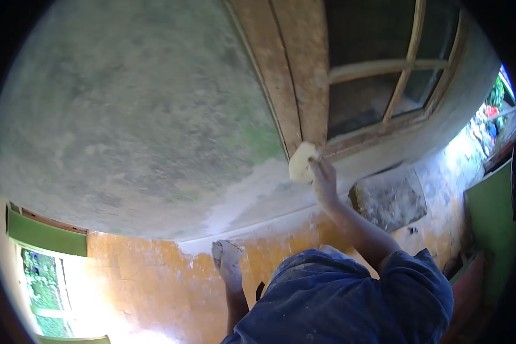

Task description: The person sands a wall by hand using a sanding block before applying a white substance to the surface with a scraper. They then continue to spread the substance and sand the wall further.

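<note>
My right hand (325, 179) is closed on the edge of a cream, rounded flat spreader (301, 164), held up against the lower end of the brown wooden window frame (307, 74). Beside it spreads the grey plastered wall (155, 114), with a paler whitish band running along its lower part. Lower and further left, my left hand (230, 272) is closed around a greyish-white flat piece (228, 251), whose kind is unclear, close to the foot of the wall.
A paned window (372, 86) fills the upper right. A dusty square board (390, 198) lies at the wall's foot on the worn orange floor (155, 281). Green panels (493, 223) stand at the right. Bright light enters through an opening (46, 292) at lower left.
</note>
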Action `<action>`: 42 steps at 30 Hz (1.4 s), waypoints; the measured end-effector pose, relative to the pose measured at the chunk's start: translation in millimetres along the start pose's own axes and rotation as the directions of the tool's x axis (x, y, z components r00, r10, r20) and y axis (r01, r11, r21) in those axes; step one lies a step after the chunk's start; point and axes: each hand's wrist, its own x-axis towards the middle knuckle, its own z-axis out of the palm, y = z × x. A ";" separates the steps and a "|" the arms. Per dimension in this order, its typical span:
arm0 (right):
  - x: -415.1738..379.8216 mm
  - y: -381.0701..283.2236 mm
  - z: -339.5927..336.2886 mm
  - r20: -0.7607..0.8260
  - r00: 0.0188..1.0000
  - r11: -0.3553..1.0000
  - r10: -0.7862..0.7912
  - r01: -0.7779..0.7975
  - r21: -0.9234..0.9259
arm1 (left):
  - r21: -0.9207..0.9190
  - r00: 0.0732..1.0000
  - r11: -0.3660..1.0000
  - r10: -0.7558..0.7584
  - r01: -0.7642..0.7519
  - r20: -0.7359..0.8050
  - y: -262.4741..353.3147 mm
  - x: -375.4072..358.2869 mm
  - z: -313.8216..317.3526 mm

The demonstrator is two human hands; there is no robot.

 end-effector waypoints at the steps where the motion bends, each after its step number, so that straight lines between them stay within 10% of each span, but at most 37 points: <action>1: -18.5 16.8 -5.5 -0.018 0.999 0.999 0.032 -0.032 0.004 | 0.053 0.999 0.998 0.029 -0.027 -0.041 3.3 4.6 3.1; 3: -48.7 44.7 -11.4 -0.095 0.889 0.874 0.448 -0.412 0.258 | 0.139 0.985 0.983 0.137 -0.122 -0.101 12.7 21.4 13.2; 6: -67.1 79.9 -10.7 -0.199 0.734 0.755 0.650 -0.591 0.284 | 0.313 0.921 0.883 0.385 -0.351 -0.053 43.7 49.1 46.9; 14: -15.3 116.0 63.3 -0.332 0.400 0.511 0.854 -0.529 0.677 | 0.539 0.383 0.143 0.849 -0.830 0.364 153.2 158.0 133.0; 21: 9.4 286.0 79.7 -0.615 0.250 0.660 0.748 -0.184 0.728 | 0.583 -0.025 -0.491 0.778 -0.648 0.628 182.9 240.9 175.5; 26: 19.9 206.7 116.7 -0.644 0.155 0.661 0.749 -0.107 0.743 | 0.504 -0.107 -0.528 0.756 -0.684 0.646 185.6 251.7 171.0; 28: 8.1 187.1 150.9 -0.730 0.386 0.820 0.564 -0.159 0.550 | 0.420 -0.175 -0.609 0.682 -0.673 0.710 187.5 251.8 169.9; 31: 13.1 209.2 182.3 -0.796 0.429 0.841 0.427 0.136 0.524 | 0.368 -0.202 -0.595 0.679 -0.715 0.705 189.1 252.5 168.5; 34: 17.5 217.4 163.2 -0.849 0.413 0.925 0.329 0.039 0.377 | 0.235 -0.372 -0.704 0.592 -0.670 0.715 196.3 268.6 162.6; 39: 25.7 201.2 157.9 -0.835 0.345 0.893 0.429 -0.025 0.449 | 0.286 -0.257 -0.588 0.670 -0.757 0.697 194.5 247.2 166.3; 42: 18.3 196.7 188.5 -0.889 0.417 0.971 0.189 0.054 0.232 | 0.312 -0.174 -0.493 0.715 -0.813 0.677 187.6 253.8 155.7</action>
